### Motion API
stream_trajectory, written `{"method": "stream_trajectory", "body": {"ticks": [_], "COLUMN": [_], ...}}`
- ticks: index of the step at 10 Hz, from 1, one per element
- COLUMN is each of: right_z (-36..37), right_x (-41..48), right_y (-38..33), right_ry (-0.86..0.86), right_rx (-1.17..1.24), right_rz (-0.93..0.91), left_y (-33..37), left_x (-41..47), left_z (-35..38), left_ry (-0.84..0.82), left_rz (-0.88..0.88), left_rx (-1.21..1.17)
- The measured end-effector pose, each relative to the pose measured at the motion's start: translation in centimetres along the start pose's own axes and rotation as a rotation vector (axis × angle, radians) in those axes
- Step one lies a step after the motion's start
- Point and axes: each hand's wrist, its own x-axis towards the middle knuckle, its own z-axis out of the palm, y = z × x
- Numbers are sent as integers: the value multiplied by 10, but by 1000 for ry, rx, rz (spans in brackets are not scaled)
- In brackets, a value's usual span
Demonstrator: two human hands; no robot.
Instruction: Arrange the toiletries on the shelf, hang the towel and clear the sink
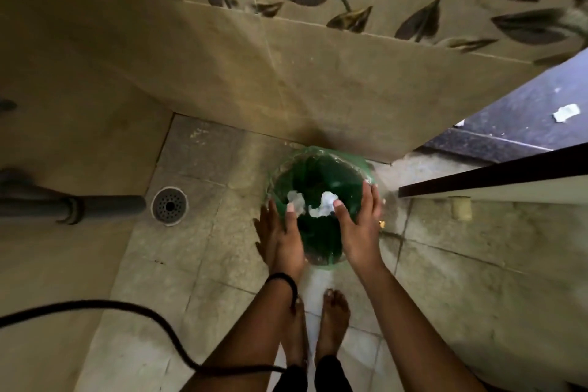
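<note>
A round bin lined with a green plastic bag [318,165] stands on the tiled floor against the wall. Two crumpled white scraps of paper [325,204] show over its dark inside, close to my thumbs; whether they are falling or lying in the bin I cannot tell. My left hand [280,232] hovers over the bin's left rim with its fingers spread. My right hand [359,226] is over the right rim, fingers apart as well, palm turned inward. Neither hand grips anything. No shelf, towel or sink is in view.
A round floor drain [169,206] lies left of the bin, with a grey pipe [73,205] beside it. A black hose [127,312] curves across the lower left. An open door's edge [493,175] stands at the right. My bare feet [334,318] are just behind the bin.
</note>
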Motion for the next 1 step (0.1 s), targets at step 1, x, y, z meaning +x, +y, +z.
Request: {"method": "stream_trajectory", "body": {"ticks": [1], "right_z": [-5], "right_x": [-19], "right_y": [22], "right_ry": [87], "right_rx": [-302], "right_rz": [-62], "left_y": [-22], "left_x": [-19], "left_z": [-4], "left_ry": [-17], "left_rz": [60], "left_rx": [132]}}
